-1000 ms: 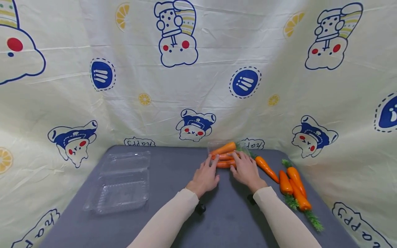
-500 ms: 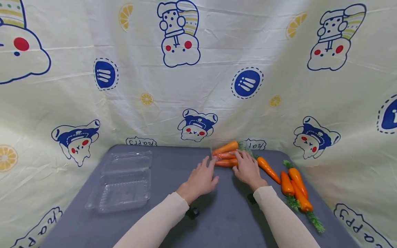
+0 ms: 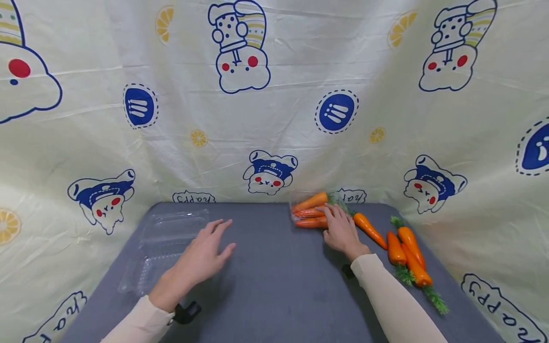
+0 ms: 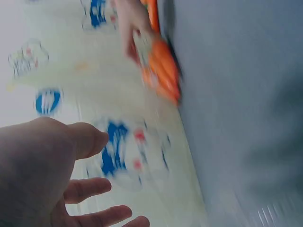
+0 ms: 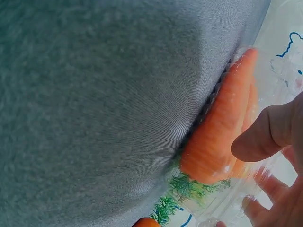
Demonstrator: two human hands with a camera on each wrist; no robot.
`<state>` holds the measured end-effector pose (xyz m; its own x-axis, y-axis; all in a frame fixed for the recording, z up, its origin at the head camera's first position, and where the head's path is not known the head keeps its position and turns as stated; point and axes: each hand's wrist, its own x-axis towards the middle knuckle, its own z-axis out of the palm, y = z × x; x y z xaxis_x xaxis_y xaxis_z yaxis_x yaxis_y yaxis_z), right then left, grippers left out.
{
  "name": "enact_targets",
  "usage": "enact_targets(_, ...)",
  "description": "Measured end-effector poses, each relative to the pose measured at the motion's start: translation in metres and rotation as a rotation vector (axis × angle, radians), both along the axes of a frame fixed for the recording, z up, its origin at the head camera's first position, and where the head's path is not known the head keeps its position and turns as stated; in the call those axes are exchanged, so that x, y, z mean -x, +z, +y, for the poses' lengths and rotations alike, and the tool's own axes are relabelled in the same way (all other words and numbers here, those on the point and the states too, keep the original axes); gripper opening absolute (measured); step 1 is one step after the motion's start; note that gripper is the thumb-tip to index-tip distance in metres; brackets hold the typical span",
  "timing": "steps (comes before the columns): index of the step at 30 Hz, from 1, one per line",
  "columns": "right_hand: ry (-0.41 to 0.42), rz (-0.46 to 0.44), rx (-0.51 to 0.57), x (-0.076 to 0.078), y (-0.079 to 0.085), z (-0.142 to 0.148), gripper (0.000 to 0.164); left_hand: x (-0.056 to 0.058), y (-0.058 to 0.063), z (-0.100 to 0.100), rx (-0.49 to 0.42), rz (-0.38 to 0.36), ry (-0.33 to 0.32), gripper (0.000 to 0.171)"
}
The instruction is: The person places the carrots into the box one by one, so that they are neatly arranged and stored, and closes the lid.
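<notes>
My left hand (image 3: pixel 195 259) hovers at the left of the table, fingers spread and holding nothing, and in the head view it overlaps an unfilled clear plastic box (image 3: pixel 143 267) with its lid folded back. In the left wrist view the left hand (image 4: pixel 42 170) shows thumb and fingers apart. At the back of the table a second clear plastic box holds several carrots (image 3: pixel 310 212) with green tops. My right hand (image 3: pixel 343 232) rests on this box's right end. The right wrist view has the thumb (image 5: pixel 258 139) over the carrots (image 5: pixel 222 127) and the other fingers along the plastic.
A loose carrot (image 3: pixel 370 231) lies to the right of the filled box. Several more carrots (image 3: pixel 413 267) lie near the grey table's (image 3: pixel 274 305) right edge. A white patterned cloth (image 3: pixel 291 119) hangs behind and along the sides.
My left hand has left the filled box and moved left and nearer, to the unfilled box. My right hand has stayed at the filled box.
</notes>
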<state>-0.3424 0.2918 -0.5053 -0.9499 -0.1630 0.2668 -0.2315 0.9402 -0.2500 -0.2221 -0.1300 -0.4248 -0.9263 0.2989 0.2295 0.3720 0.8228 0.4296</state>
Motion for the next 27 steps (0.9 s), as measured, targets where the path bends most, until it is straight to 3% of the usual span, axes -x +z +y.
enact_targets(7,0.002,-0.009,-0.023,0.001,0.002,0.0,0.071,-0.015,-0.021,-0.103,0.077,-0.026,0.234,0.067)
enact_targets(13,-0.016,-0.022,-0.017,0.003,0.006,0.002,0.071,-0.026,-0.04,-0.168,0.112,-0.17,0.385,0.078)
enact_targets(19,-0.029,-0.034,0.001,0.008,0.005,0.005,0.072,-0.032,-0.056,-0.19,0.047,-0.236,0.405,0.089)
enact_targets(27,-0.046,-0.063,0.036,0.009,0.005,0.004,0.08,-0.032,-0.065,-0.188,-0.006,-0.246,0.395,0.09)
